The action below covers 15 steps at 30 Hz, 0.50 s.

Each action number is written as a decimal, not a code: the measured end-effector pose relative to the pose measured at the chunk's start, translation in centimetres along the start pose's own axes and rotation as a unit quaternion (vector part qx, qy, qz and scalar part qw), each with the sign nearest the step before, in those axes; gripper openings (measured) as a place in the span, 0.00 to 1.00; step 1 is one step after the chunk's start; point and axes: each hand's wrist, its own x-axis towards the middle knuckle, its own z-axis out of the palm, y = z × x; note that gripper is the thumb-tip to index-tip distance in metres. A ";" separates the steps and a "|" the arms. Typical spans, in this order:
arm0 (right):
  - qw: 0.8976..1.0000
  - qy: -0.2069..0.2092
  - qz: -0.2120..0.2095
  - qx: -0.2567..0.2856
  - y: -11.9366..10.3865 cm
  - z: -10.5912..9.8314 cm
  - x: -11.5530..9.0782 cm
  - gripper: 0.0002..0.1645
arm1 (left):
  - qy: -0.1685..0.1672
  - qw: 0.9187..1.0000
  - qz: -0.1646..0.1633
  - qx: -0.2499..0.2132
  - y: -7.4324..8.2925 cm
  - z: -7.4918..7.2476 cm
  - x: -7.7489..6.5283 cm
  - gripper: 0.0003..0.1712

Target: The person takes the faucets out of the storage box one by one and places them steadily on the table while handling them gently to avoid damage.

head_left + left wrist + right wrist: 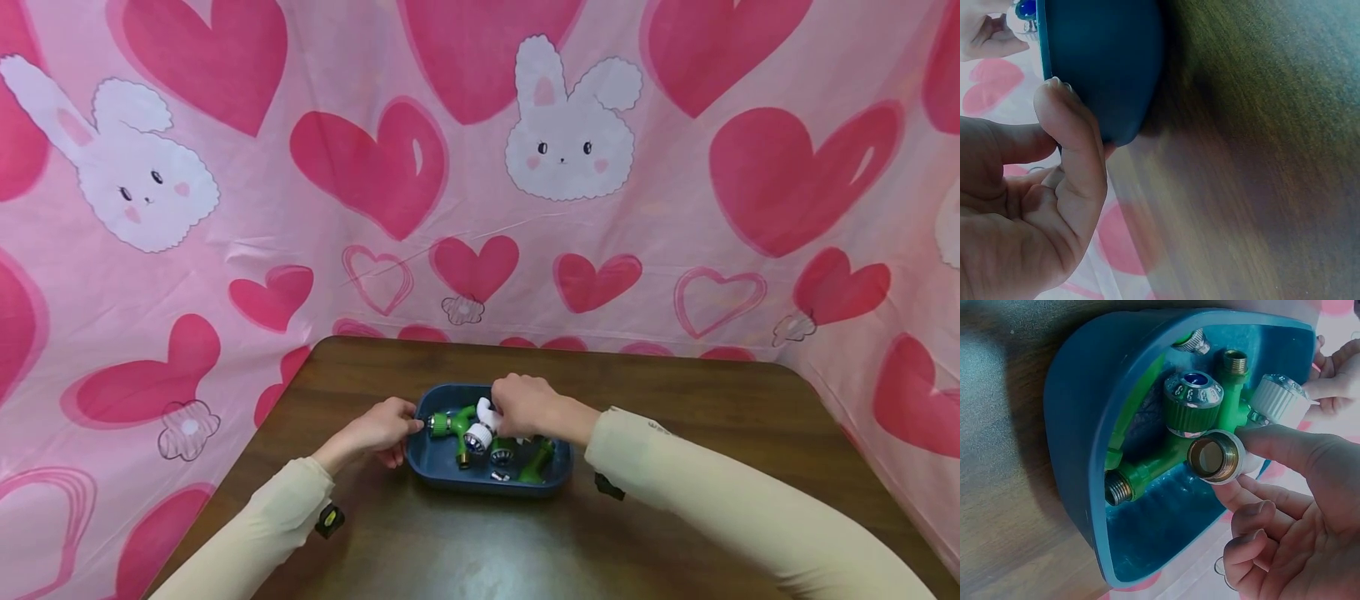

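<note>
A blue plastic tub [487, 486] on the table holds several green taps [450, 423] and a white tap [480, 437]. My left hand [381, 428] grips the tub's left rim, thumb against fingers over the edge; the tub's outer wall [1107, 62] fills the left wrist view beside it. Over the tub, my right hand [527, 406] pinches the white tap by its body. In the right wrist view, the white tap's brass threaded end [1213, 457] faces the camera, above a green tap with a chrome-capped knob [1192, 406]. The right hand hides part of the tub's far side.
Brown wooden tabletop [390, 542] surrounds the tub. Behind the table hangs a pink curtain [480, 208] with hearts and rabbits. A small metal piece [500, 476] lies inside the tub near its front wall.
</note>
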 end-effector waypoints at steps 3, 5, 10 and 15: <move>1.000 0.003 0.002 0.003 0.0 -0.2 -0.1 0.14 | 0.000 1.000 0.001 -0.001 0.0 0.0 0.0 0.13; 1.000 0.003 0.003 0.005 0.1 -0.2 -0.2 0.14 | 0.000 1.000 0.002 0.000 0.1 0.0 -0.1 0.13; 1.000 -0.001 0.008 0.013 0.3 -0.3 -0.3 0.12 | 0.000 1.000 0.005 0.001 0.1 0.0 -0.2 0.12; 1.000 0.001 0.009 0.016 0.6 -0.5 -0.6 0.13 | 0.000 1.000 0.005 -0.001 0.1 0.0 -0.1 0.12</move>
